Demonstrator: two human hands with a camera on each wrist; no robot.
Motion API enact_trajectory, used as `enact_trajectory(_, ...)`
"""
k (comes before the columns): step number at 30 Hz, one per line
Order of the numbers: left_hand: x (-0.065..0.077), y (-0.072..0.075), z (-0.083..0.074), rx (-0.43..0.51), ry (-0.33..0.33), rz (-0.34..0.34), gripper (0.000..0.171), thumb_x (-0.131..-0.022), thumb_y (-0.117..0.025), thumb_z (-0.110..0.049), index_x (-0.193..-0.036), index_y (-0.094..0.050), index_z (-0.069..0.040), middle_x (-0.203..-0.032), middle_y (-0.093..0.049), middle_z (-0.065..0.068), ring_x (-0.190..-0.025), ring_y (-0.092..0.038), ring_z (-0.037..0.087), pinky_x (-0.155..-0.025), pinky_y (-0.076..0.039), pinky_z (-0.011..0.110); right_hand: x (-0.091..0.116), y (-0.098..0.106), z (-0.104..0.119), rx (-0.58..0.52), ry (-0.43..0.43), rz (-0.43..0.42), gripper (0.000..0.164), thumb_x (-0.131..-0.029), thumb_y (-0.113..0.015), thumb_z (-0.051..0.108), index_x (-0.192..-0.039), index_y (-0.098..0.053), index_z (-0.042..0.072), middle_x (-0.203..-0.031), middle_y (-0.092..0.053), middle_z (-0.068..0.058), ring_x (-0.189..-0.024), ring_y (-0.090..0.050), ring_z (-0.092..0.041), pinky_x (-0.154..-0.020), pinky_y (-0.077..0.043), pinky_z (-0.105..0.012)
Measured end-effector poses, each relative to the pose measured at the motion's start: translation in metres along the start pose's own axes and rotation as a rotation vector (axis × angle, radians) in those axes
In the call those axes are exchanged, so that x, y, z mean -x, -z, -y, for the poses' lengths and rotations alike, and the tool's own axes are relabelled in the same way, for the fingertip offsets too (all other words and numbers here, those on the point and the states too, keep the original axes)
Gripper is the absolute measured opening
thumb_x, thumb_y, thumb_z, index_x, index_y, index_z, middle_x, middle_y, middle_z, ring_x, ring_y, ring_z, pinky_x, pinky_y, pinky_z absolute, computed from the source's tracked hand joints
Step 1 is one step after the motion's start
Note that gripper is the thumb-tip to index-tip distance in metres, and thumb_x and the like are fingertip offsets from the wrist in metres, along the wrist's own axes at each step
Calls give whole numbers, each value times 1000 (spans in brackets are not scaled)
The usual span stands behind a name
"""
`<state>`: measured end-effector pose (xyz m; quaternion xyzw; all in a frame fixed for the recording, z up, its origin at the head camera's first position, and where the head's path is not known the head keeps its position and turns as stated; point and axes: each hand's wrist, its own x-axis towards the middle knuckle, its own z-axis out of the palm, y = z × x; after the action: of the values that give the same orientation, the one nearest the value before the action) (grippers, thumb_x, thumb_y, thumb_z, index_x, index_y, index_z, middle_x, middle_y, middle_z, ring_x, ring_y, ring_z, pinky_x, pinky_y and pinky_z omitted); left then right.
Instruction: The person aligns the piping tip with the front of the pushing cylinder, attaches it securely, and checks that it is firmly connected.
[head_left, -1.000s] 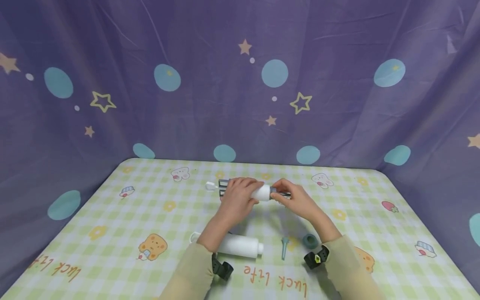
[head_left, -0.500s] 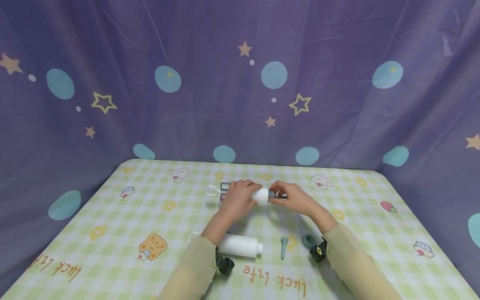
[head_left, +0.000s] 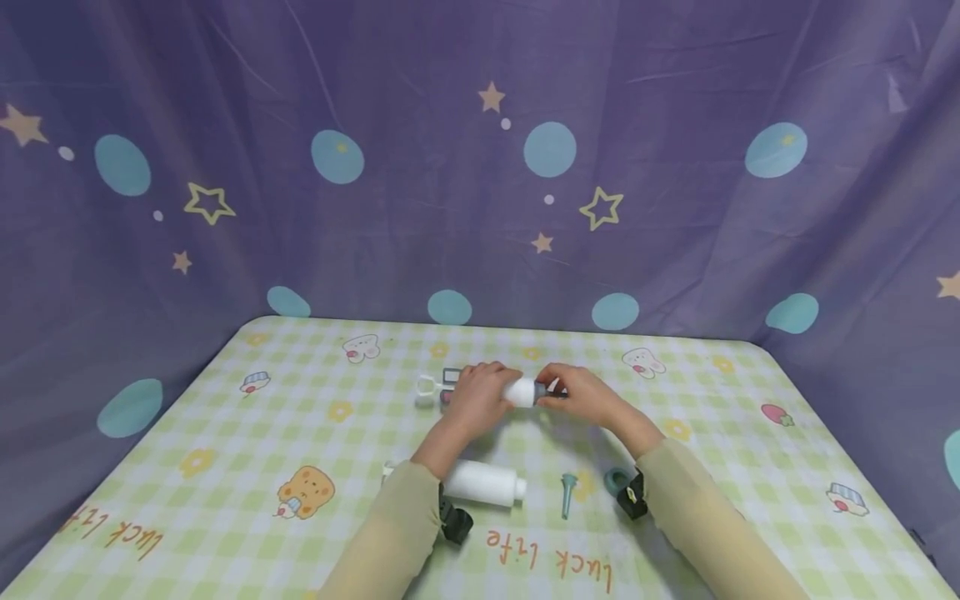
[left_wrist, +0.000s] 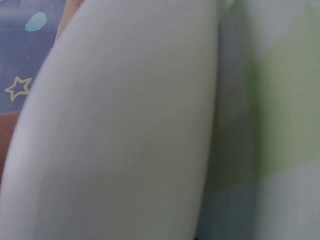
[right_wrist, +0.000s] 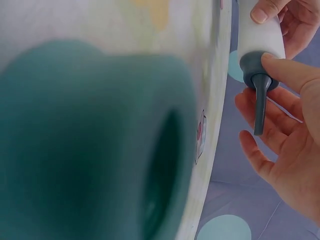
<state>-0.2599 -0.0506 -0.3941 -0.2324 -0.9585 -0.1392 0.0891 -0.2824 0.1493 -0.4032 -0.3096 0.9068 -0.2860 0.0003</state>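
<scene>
My left hand [head_left: 482, 396] grips a white squeeze bottle [head_left: 520, 392] lying sideways above the far half of the table. A dark teal screw collar [right_wrist: 252, 62] sits on its right end, with a thin tapered nozzle [right_wrist: 260, 105] sticking out. My right hand [head_left: 588, 396] pinches that collar between thumb and fingers. Past the left hand, a white loop [head_left: 426, 386] and printed panels with dark borders show on the bottle. Nearer the body lies a second white bottle [head_left: 483, 483], partly behind the left wrist; a white surface [left_wrist: 120, 120] blurs close up in the left wrist view.
A loose teal nozzle [head_left: 567, 494] lies right of the second bottle. Beside it, a teal ring cap [head_left: 618, 480] sits partly behind the right wrist camera [head_left: 632, 497]. The checked tablecloth [head_left: 225, 500] ends at a purple curtain [head_left: 420, 208].
The held bottle and both hands have dropped slightly, and my right hand has shifted a little left, still at the collar. The right wrist camera now covers part of the ring cap.
</scene>
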Motion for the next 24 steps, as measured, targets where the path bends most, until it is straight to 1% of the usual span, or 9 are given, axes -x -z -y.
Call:
enact_trajectory(4, -2, -2, 2, -11, 15, 13, 46, -76, -73, -22, -121, -59, -18, -114, -61, 2, -103, -55, 22, -92, -38, 40, -2, -3, -1, 1, 35, -21, 26, -83, -66, 25, -103, -60, 8, -95, -64, -4, -77, -58, -11, -66, -48, -27)
enact_trajectory(8, -2, -2, 2, -24, 23, 40, 46, -77, -71, -23, -121, -59, -17, -114, -61, 2, -102, -56, 22, -92, -39, 41, -4, -5, 1, 5, 4, 3, 26, -83, -66, 20, -104, -59, 7, -98, -65, -6, -80, -60, -14, -70, -49, -29)
enact_trajectory(13, -2, -4, 2, -30, 31, 78, 45, -78, -71, -22, -121, -59, -17, -114, -61, 3, -102, -56, 23, -91, -40, 41, -3, -8, 2, 36, -17, 28, 25, -83, -66, 18, -104, -59, 6, -99, -65, -7, -83, -62, -16, -72, -50, -28)
enact_trajectory(18, -3, -8, 3, -44, 19, 83, 43, -78, -71, -22, -120, -60, -18, -113, -61, 2, -100, -57, 23, -87, -41, 40, -3, -9, 3, 53, -35, 47, 23, -83, -66, 18, -103, -60, 7, -95, -65, -5, -82, -61, -14, -71, -49, -28)
enact_trajectory(24, -3, -11, 4, -62, 11, 87, 43, -79, -69, -23, -121, -59, -17, -114, -61, 2, -101, -56, 23, -88, -41, 40, -2, -9, 4, 44, -51, 64, 23, -84, -65, 18, -104, -59, 7, -96, -65, -5, -84, -62, -15, -71, -49, -28)
